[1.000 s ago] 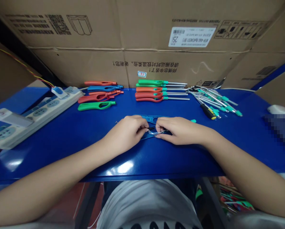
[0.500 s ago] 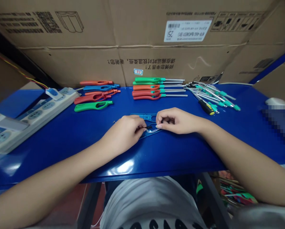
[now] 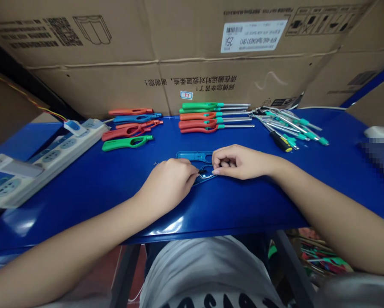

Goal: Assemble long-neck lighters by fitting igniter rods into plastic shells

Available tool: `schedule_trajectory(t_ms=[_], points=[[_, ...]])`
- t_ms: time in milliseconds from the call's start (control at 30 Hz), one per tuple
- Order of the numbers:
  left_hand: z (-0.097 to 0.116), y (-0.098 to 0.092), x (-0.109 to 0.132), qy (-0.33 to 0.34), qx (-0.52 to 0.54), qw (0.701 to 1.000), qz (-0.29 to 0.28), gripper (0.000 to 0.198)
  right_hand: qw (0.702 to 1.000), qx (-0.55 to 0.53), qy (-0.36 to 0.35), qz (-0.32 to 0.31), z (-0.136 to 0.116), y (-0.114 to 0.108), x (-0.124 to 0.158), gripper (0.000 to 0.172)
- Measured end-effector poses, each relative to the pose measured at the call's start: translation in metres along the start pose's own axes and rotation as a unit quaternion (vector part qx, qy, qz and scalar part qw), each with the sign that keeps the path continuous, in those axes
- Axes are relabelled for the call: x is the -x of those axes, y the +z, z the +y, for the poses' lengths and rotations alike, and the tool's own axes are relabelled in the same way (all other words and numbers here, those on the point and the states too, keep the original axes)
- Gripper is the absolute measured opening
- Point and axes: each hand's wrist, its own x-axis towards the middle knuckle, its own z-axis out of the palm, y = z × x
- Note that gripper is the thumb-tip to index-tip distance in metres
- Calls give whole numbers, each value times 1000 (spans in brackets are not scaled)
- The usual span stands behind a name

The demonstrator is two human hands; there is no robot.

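Observation:
Two blue lighter shell halves lie on the table in front of me. The far half (image 3: 190,155) is flat with its inside up. My left hand (image 3: 172,182) covers much of the near half (image 3: 200,182). Its fingertips pinch a small black part (image 3: 203,171) over the near half's trigger opening. A thin white wire (image 3: 206,176) loops from there towards my right hand (image 3: 238,161). The right thumb and forefinger are closed on the wire's end, the other fingers curled. Small screws (image 3: 156,164) lie left of the shells.
Coloured lighter handles (image 3: 127,143) lie at back left, with lighters with metal tubes (image 3: 201,125) in the middle. At back right is a heap of metal tubes (image 3: 291,124) with a black-yellow screwdriver (image 3: 281,142). A power strip (image 3: 50,160) runs along the left; a cardboard wall (image 3: 121,85) stands behind.
The view has shifted slightly. My left fingers have turned a little over the black part, and my right hand keeps nearly the same place.

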Motion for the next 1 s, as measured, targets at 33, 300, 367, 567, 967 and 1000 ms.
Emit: schedule_trajectory(t_ms=[33,300,367,567,967,1000], points=[[2,-1,1,-4,-24,1000,-7,20,1000,0,-1,1,0,0,0,26],[26,4,17,5,-205,978,-47,27,1000,1,-24,8,0,0,-1,25],[32,10,24,22,-244,969,-37,36,1000,2,-23,8,0,0,-1,24],[41,28,38,38,-302,952,-10,50,1000,5,-23,6,0,2,-2,23],[40,28,35,44,-280,959,-3,55,1000,8,-25,4,1,2,-2,26],[40,27,34,45,-277,960,0,54,1000,10,-26,4,0,2,-2,26]])
